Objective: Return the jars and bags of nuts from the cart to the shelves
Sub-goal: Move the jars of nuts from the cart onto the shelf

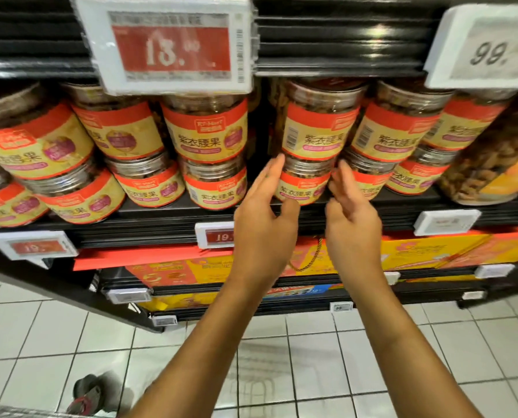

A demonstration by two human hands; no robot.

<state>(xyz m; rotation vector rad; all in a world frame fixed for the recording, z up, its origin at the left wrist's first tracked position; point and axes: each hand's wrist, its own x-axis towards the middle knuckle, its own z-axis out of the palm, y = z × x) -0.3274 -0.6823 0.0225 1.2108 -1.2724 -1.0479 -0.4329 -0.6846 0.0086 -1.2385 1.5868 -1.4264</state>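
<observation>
The left hand [263, 215] is up at the shelf with its fingers nearly straight and close together. Their tips reach the seam where two stacked cashew jars meet, and the thumb is splayed low toward the base of the lower cashew jar [304, 184]. The right hand [354, 218] mirrors it on the other side, its fingers loosely curved and its thumb pointing in. Neither hand has closed round anything. Both are wide open and bracket the jar, and I cannot tell whether the fingertips actually touch the plastic or sit just beside it.

That lower jar lies at 12 o'clock from both hands, squarely in the gap between them. It stands upright, long axis running 6 to 12, on the front edge of the black shelf [161, 224]. The upper cashew jar [319, 131] sits on its lid. Both hands are about equally near, though the left reaches a little higher.

To my eye this jar is already home and the hands are only steadying the pair or squaring it up. Any nudge has to be even from 9 and 3 o'clock, or the top jar could tip.

More jars of the same kind are stacked to either side, and another red-labelled jar [215, 182] sits at 9 o'clock. A big red price tag [170, 46] hangs at 11 o'clock overhead. Orange gift boxes [417, 251] fill the shelf below.
</observation>
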